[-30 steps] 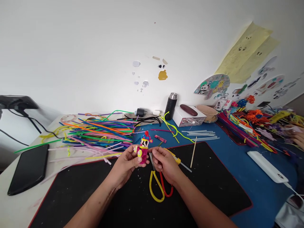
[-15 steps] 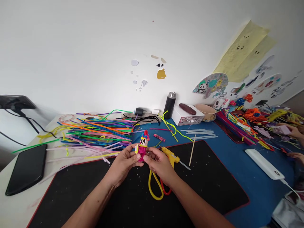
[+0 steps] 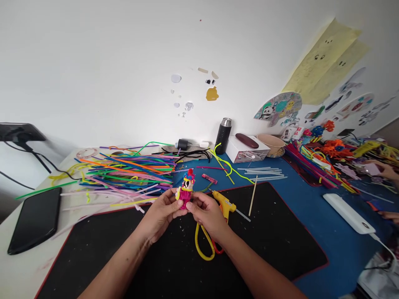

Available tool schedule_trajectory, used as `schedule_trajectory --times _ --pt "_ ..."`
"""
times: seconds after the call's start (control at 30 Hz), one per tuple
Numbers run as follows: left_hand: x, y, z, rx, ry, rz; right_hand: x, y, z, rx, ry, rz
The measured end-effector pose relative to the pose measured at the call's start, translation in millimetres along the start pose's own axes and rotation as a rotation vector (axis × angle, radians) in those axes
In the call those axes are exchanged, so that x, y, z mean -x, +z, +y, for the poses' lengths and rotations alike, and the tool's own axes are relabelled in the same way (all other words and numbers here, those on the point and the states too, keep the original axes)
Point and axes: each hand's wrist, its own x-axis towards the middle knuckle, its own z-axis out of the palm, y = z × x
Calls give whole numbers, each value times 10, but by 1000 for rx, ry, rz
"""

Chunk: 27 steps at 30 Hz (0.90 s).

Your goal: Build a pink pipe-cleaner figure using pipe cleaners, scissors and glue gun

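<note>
Between both hands stands a small pipe-cleaner doll (image 3: 186,193), with a magenta body, yellow trim, a white-and-black face and a blue-and-red top. My left hand (image 3: 165,210) pinches its lower left side between thumb and fingers. From the other side my right hand (image 3: 205,211) grips the lower body, thumb in front. Beneath my right hand and wrist lie scissors with a yellow handle loop (image 3: 205,245) and a red one; their blades are hidden. A yellow glue gun (image 3: 225,202) with a clear stick rests just beyond that hand. All of this is over a black mat (image 3: 271,241).
Piles of coloured pipe cleaners (image 3: 131,168) cover the back left. A black phone (image 3: 35,220) lies at far left. Behind stand a black thermos (image 3: 223,136) and a white box (image 3: 246,148). A wooden stick (image 3: 253,195), glue sticks (image 3: 263,172) and a white power bank (image 3: 348,213) lie right. Another person's hand (image 3: 386,169) is at far right.
The doll has tilted and turned slightly, its face now angled more to the left. Both hands keep their hold. The view has shifted a little.
</note>
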Motion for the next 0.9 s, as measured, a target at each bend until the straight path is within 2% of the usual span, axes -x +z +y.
schedule_trajectory --times 0.3,0.43,0.53,0.6,0.8,0.9 --pt "-12 -16 30 -234 42 -40 19 -61 25 148 17 40" --pt "-10 -165 201 -408 29 -80 54 -70 -5 190 47 83" --pt "-8 -269 377 -520 143 1 70 -77 -22 243 48 110" --pt "-2 -295 453 -576 204 12 73 -79 -20 303 57 125" --pt "44 -291 464 -787 140 -53 85 -55 -1 508 101 178" --pt "71 -312 507 -886 160 -13 101 -49 -8 579 133 171"
